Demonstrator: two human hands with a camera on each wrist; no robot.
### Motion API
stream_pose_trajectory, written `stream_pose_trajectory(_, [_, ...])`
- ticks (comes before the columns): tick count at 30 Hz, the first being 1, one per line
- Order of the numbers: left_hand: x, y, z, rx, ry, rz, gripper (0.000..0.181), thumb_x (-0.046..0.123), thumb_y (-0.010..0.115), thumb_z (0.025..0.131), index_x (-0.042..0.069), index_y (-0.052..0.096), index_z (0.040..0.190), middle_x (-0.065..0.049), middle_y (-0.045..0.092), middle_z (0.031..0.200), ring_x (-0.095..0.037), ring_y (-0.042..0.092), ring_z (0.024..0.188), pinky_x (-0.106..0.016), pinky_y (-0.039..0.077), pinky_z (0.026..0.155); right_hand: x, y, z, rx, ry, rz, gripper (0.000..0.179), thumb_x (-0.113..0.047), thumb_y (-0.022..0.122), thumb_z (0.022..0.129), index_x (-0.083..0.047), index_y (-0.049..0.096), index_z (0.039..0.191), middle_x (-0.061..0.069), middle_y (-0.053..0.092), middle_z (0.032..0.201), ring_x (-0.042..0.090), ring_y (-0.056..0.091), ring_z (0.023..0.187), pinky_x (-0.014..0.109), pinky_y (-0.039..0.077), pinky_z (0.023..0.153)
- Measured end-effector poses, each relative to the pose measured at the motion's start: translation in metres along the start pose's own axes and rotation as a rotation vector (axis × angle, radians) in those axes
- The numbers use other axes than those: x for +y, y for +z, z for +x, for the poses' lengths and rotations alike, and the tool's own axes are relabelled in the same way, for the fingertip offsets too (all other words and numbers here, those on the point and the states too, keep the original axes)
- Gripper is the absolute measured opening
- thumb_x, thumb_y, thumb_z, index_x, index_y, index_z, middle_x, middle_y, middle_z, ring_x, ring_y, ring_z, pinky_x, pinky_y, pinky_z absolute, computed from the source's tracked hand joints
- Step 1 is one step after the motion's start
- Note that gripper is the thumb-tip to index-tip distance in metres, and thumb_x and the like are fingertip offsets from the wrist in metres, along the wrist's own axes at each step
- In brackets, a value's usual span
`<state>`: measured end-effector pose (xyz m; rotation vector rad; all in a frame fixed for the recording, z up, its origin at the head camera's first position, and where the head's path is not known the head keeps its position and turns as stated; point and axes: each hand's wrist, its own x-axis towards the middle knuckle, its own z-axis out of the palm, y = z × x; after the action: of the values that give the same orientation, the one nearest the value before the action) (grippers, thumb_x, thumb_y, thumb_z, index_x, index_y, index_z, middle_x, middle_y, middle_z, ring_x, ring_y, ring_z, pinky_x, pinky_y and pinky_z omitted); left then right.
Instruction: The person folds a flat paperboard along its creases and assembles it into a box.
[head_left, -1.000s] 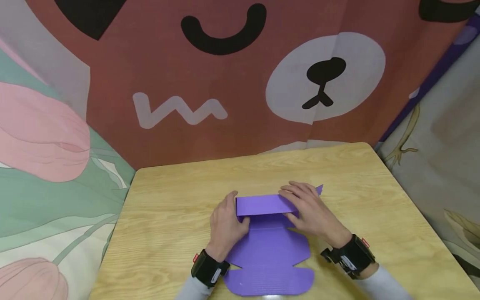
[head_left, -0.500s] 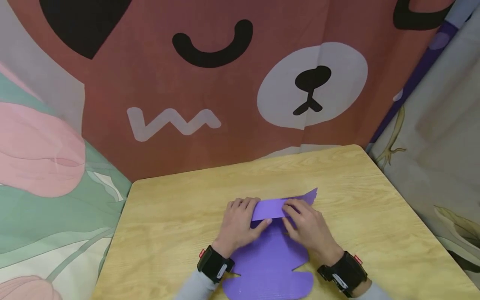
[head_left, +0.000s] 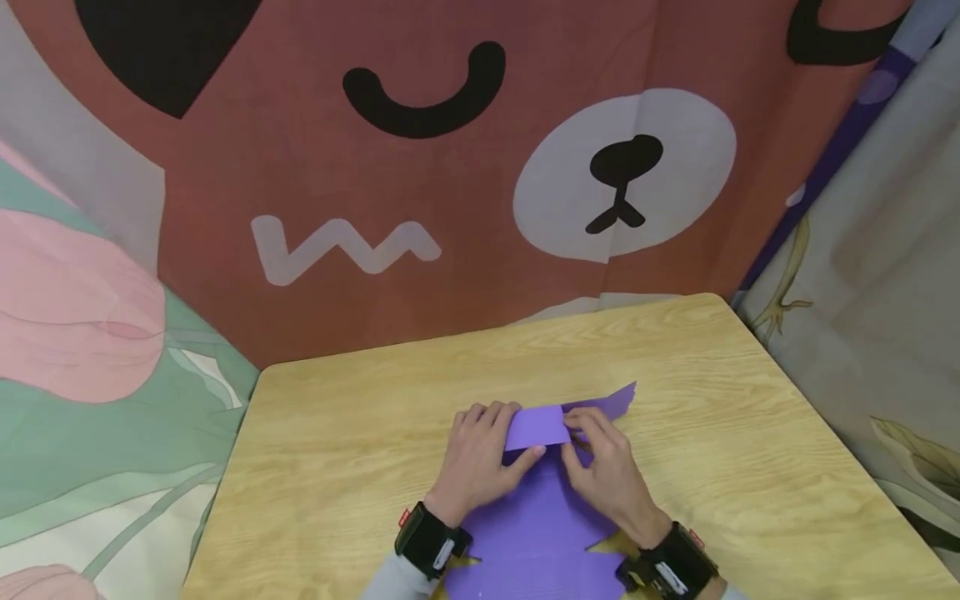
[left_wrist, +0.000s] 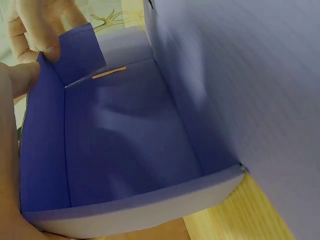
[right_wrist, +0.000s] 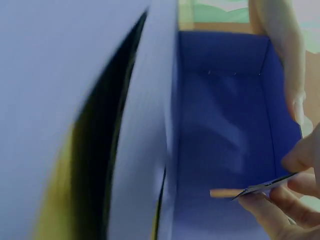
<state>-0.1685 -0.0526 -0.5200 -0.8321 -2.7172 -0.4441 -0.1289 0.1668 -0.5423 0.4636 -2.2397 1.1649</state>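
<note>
A purple cardboard box [head_left: 538, 427], partly folded, stands on the table with its flat lid panel [head_left: 528, 521] spread toward me. My left hand [head_left: 480, 458] grips its left end, thumb on the near side of the wall and fingers over the far side. At the right end my right hand [head_left: 611, 471] pinches a small corner flap [left_wrist: 82, 52] between thumb and fingers. That flap is bent inward over the box floor [right_wrist: 225, 130]. One end wall [right_wrist: 222, 52] stands upright, while the right side panel [head_left: 617, 402] slants outward beyond my right hand. A narrow slot [left_wrist: 109, 72] shows near its fold.
The wood-grain table [head_left: 352, 442] extends around the box on both sides and behind it. A printed cloth [head_left: 420, 183] with a bear face hangs along the back edge. Patterned curtains [head_left: 862, 275] flank the table. Each wrist bears a black strapped camera [head_left: 431, 540].
My left hand has shifted from the left edge to grip over the wall. My right hand has gone from lying over the wall to pinching the corner flap. The head view has tilted slightly up.
</note>
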Motion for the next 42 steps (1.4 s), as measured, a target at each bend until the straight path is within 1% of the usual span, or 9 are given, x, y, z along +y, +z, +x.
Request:
stream_pose_trajectory(6, [0.002,-0.001,0.001,-0.031,-0.007,0.0,0.07,0.072,0.052,0.101,0.017,0.058,0.145,-0.002,0.069,0.132,-0.028,0.063,0.117,-0.05,0.048,0.1,-0.004,0.013,-0.003,0.082,0.161,0.231,0.034,0.025,0.067,0.079,0.005,0.065,0.106,0.018,0.067,0.115,0.021,0.072,0.108,0.018,0.062,0.073])
stream_pose_trajectory(12, [0.0,-0.002,0.0,0.013,-0.011,-0.013,0.068,0.071,0.055,0.101,0.016,0.06,0.141,-0.001,0.07,0.126,-0.026,0.063,0.11,-0.046,0.049,0.095,-0.002,0.011,-0.003,0.052,0.205,0.339,0.036,0.026,0.068,0.082,0.005,0.065,0.111,0.017,0.065,0.118,0.01,0.067,0.118,0.025,0.062,0.086])
stream_pose_trajectory(17, [-0.004,-0.001,-0.002,0.035,-0.027,-0.041,0.068,0.071,0.056,0.1,0.015,0.061,0.139,-0.001,0.072,0.122,-0.023,0.062,0.107,-0.043,0.048,0.092,0.007,-0.003,-0.002,-0.012,0.198,0.12,0.039,0.012,0.084,0.081,0.003,0.065,0.114,0.015,0.064,0.116,0.029,0.071,0.109,0.044,0.065,0.09])
stream_pose_trajectory(22, [-0.006,-0.001,-0.003,0.034,-0.041,-0.061,0.069,0.072,0.056,0.1,0.015,0.06,0.139,-0.002,0.072,0.121,-0.023,0.061,0.106,-0.041,0.047,0.09,0.016,-0.01,-0.003,-0.127,0.324,-0.189,0.053,-0.012,0.094,0.079,0.002,0.063,0.119,0.016,0.068,0.107,0.033,0.069,0.094,0.05,0.059,0.079])
stream_pose_trajectory(25, [-0.006,-0.001,-0.003,0.049,-0.042,-0.068,0.068,0.07,0.059,0.099,0.015,0.06,0.138,-0.002,0.072,0.12,-0.023,0.061,0.104,-0.041,0.047,0.089,0.019,-0.009,-0.001,-0.229,0.425,-0.24,0.056,-0.02,0.093,0.08,0.001,0.061,0.12,0.012,0.069,0.1,0.026,0.065,0.088,0.042,0.054,0.075])
stream_pose_trajectory(29, [-0.006,0.0,-0.005,0.072,-0.046,-0.074,0.066,0.069,0.061,0.098,0.015,0.061,0.136,-0.001,0.072,0.117,-0.022,0.061,0.102,-0.039,0.047,0.087,0.02,-0.006,0.002,-0.28,0.503,-0.242,0.065,-0.021,0.094,0.08,0.005,0.057,0.127,0.011,0.066,0.095,0.023,0.064,0.082,0.04,0.053,0.071])
stream_pose_trajectory(33, [-0.004,0.001,-0.005,0.072,-0.05,-0.065,0.066,0.069,0.061,0.098,0.015,0.061,0.135,0.0,0.071,0.118,-0.022,0.061,0.102,-0.039,0.047,0.087,0.02,-0.001,0.002,-0.238,0.487,-0.231,0.069,-0.014,0.096,0.075,0.007,0.053,0.125,0.016,0.065,0.097,0.032,0.066,0.087,0.051,0.056,0.075])
stream_pose_trajectory(36, [-0.002,0.002,-0.005,0.064,-0.042,-0.042,0.067,0.07,0.06,0.098,0.015,0.061,0.135,0.0,0.071,0.119,-0.022,0.061,0.102,-0.04,0.047,0.088,0.02,0.004,-0.002,-0.165,0.404,-0.227,0.066,-0.004,0.097,0.069,0.005,0.053,0.118,0.019,0.065,0.101,0.039,0.068,0.093,0.057,0.057,0.081])
stream_pose_trajectory(42, [-0.001,0.002,-0.005,0.063,-0.025,0.002,0.069,0.071,0.057,0.099,0.014,0.06,0.137,-0.001,0.072,0.12,-0.023,0.062,0.105,-0.042,0.048,0.09,0.014,0.011,-0.006,-0.045,0.222,-0.219,0.072,0.009,0.094,0.064,0.004,0.056,0.124,0.022,0.071,0.106,0.038,0.073,0.091,0.051,0.062,0.079])
